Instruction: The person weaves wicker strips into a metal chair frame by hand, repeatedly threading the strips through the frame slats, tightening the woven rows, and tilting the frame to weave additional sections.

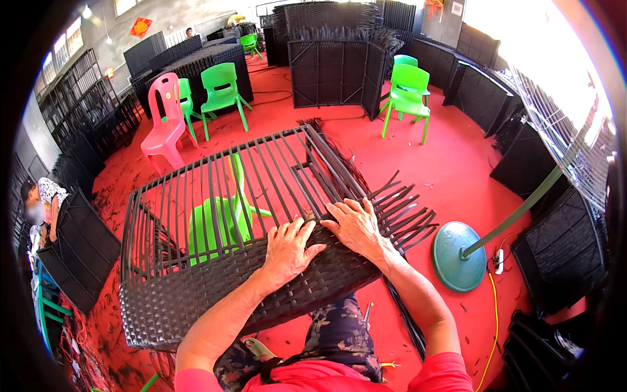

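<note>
A dark rattan panel (196, 304) lies tilted before me: a frame with parallel bars, its near part covered in tight black weave. My left hand (287, 251) rests on the edge of the weave, fingers stretched forward over the bars and thumb apart. Close beside it, my right hand (356, 225) presses on the panel's right part with its fingers spread. Loose black strips (408, 219) stick out past the right side of the frame. Whether a strip lies under my fingertips is hidden.
A green chair (219, 225) shows through the bars. Beyond stand a pink chair (164, 121), more green chairs (408, 98) and stacked black panels (333, 72). To the right is a round green base with a pole (450, 255). At the left, a person (49, 202) handles another panel.
</note>
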